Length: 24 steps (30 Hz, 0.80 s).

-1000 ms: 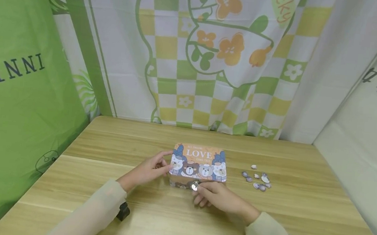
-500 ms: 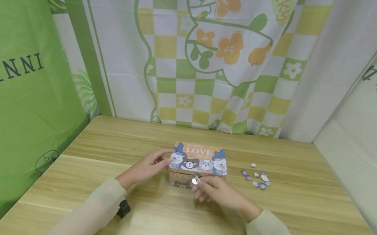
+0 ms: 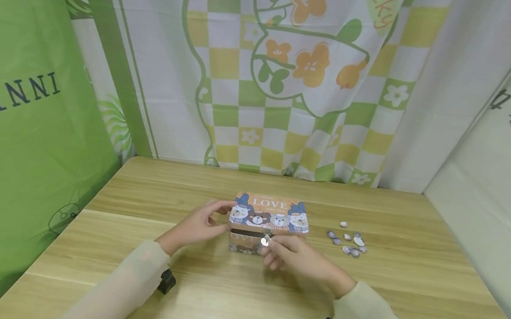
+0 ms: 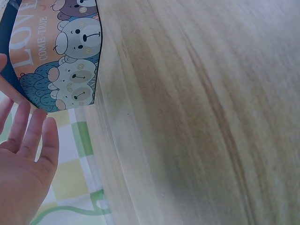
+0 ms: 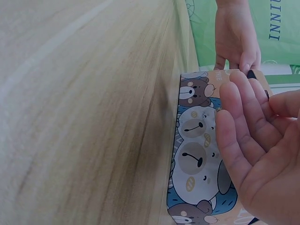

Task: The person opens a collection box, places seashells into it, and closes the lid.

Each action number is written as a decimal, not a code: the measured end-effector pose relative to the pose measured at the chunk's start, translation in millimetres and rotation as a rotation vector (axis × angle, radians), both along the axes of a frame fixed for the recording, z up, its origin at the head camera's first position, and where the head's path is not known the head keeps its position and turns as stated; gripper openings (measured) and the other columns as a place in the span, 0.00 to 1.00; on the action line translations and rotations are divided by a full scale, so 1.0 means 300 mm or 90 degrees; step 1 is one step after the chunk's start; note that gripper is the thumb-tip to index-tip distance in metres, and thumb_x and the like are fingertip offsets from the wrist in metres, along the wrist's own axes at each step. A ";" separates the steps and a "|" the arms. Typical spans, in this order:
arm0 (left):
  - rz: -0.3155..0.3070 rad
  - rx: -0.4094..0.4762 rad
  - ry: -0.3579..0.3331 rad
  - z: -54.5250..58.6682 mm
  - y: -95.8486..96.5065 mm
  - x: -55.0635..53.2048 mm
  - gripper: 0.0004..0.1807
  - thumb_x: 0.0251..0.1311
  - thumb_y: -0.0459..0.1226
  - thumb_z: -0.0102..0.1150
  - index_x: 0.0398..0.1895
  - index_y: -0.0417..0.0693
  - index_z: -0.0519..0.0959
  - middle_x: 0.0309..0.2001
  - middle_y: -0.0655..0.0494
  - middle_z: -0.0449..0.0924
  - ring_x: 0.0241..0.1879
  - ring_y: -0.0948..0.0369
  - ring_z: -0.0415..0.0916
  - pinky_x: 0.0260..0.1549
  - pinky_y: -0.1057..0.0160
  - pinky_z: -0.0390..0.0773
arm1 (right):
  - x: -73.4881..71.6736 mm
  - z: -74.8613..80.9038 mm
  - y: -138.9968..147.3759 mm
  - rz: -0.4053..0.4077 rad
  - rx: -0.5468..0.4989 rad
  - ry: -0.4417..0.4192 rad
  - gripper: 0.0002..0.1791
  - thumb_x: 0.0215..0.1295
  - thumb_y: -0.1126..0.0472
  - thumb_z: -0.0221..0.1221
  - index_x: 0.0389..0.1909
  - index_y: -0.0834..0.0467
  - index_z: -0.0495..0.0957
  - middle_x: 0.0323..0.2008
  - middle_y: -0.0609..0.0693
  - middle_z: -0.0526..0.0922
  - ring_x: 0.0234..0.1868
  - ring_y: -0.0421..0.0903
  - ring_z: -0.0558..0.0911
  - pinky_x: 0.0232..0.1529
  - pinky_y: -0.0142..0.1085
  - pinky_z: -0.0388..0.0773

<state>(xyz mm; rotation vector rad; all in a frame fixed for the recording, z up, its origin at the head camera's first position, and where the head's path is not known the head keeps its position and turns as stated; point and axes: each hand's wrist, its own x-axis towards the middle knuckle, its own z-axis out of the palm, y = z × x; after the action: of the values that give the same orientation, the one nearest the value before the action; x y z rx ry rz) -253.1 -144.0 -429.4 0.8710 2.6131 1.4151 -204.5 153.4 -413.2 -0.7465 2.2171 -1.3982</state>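
A tin box with bears and the word LOVE on its lid stands in the middle of the table. The lid's front edge is raised a little, leaving a dark gap above the front wall. My right hand pinches the shiny metal clasp between thumb and forefinger; in the right wrist view its other fingers lie in front of the box. At the box's left side is my left hand, fingers extended and touching it near the lid's edge. The left wrist view shows these fingers at the box's corner.
Several small purple-and-white shells lie loose to the right of the box. The wooden table ends at a patterned curtain behind, with a green cloth on the left and a white one on the right.
The lid's front edge has risen from shut to slightly ajar. My right hand has moved up a little with the clasp. The left hand stays beside the box, its thumb slightly lower.
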 end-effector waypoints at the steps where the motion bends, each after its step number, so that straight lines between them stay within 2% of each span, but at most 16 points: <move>1: -0.002 -0.003 0.004 -0.001 -0.002 0.000 0.34 0.61 0.33 0.65 0.72 0.47 0.68 0.60 0.43 0.72 0.60 0.43 0.69 0.51 0.48 0.80 | -0.001 -0.001 0.000 0.000 0.002 0.003 0.19 0.81 0.56 0.45 0.48 0.65 0.81 0.38 0.53 0.86 0.39 0.52 0.85 0.42 0.45 0.84; 5: -0.005 -0.020 0.021 -0.006 -0.007 -0.002 0.35 0.62 0.35 0.65 0.73 0.49 0.67 0.66 0.43 0.67 0.63 0.41 0.65 0.54 0.46 0.77 | -0.002 -0.006 0.009 0.000 0.011 0.009 0.20 0.81 0.54 0.45 0.49 0.64 0.80 0.38 0.52 0.86 0.39 0.51 0.85 0.43 0.46 0.84; 11: -0.005 -0.024 0.041 -0.007 -0.004 -0.006 0.34 0.64 0.37 0.64 0.73 0.49 0.66 0.71 0.50 0.64 0.67 0.44 0.65 0.55 0.43 0.76 | 0.000 -0.010 0.040 0.004 0.002 0.015 0.21 0.82 0.54 0.45 0.54 0.67 0.77 0.40 0.55 0.86 0.40 0.54 0.85 0.45 0.44 0.84; 16: 0.008 -0.016 0.028 -0.003 0.001 -0.006 0.33 0.65 0.37 0.63 0.73 0.49 0.66 0.73 0.52 0.64 0.69 0.48 0.62 0.58 0.43 0.74 | 0.004 -0.006 0.077 0.004 0.001 0.016 0.22 0.82 0.55 0.45 0.63 0.66 0.74 0.42 0.56 0.86 0.41 0.57 0.85 0.44 0.44 0.84; 24: 0.021 0.001 0.009 -0.007 0.013 -0.016 0.32 0.68 0.39 0.61 0.74 0.49 0.65 0.73 0.50 0.64 0.70 0.48 0.63 0.60 0.47 0.73 | 0.004 0.025 0.159 -0.026 -0.003 0.051 0.21 0.82 0.57 0.44 0.60 0.68 0.75 0.41 0.61 0.85 0.40 0.63 0.84 0.40 0.50 0.84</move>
<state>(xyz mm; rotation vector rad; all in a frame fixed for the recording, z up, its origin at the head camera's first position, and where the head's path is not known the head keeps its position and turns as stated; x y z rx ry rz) -257.9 -140.1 -431.4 0.8449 2.6496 1.4253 -203.3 201.1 -405.6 -0.7750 2.3035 -1.4158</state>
